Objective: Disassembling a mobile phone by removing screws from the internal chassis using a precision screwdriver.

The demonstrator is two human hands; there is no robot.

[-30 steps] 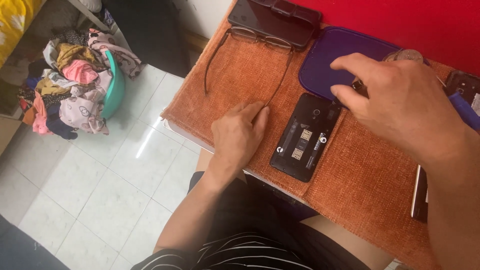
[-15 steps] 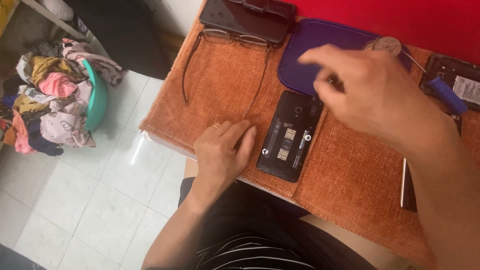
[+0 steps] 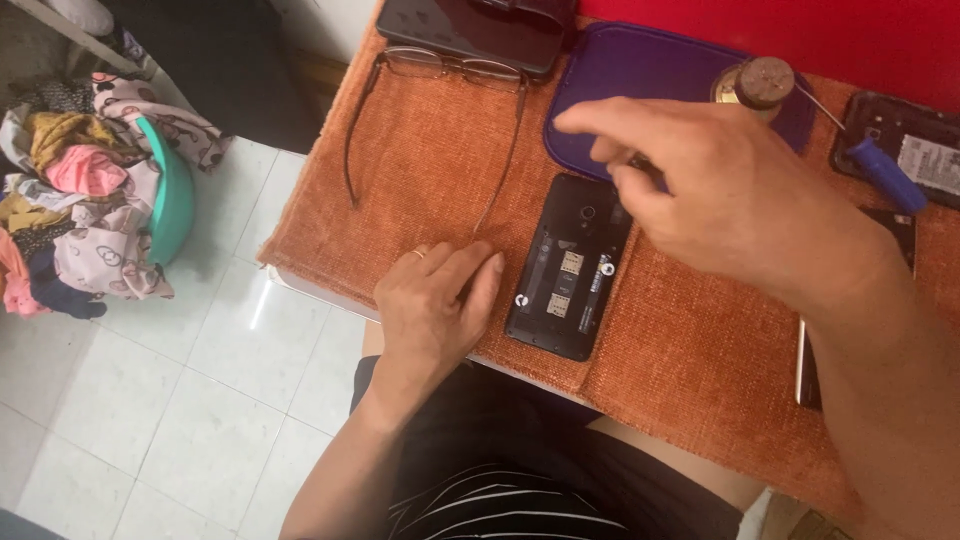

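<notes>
A black phone (image 3: 565,270) with its back cover off lies on the orange cloth (image 3: 430,170), its card slots showing. My left hand (image 3: 435,305) rests flat on the cloth just left of the phone and holds nothing; it wears a ring. My right hand (image 3: 730,200) hovers over the phone's top end, with its thumb and fingers pinched on a small dark object (image 3: 640,163) that I cannot make out. A purple mat (image 3: 640,70) lies just beyond the phone.
Glasses (image 3: 440,70) and a dark case (image 3: 460,25) lie at the far edge. A round-capped bottle (image 3: 762,82), a blue-handled tool (image 3: 885,175) and another opened phone (image 3: 905,135) sit at the right. A teal basket (image 3: 175,205) of clothes stands on the tiled floor at the left.
My right hand has lifted from the purple mat and come toward the phone's top with its fingers pinched. The left hand has stayed on the cloth. The view has shifted.
</notes>
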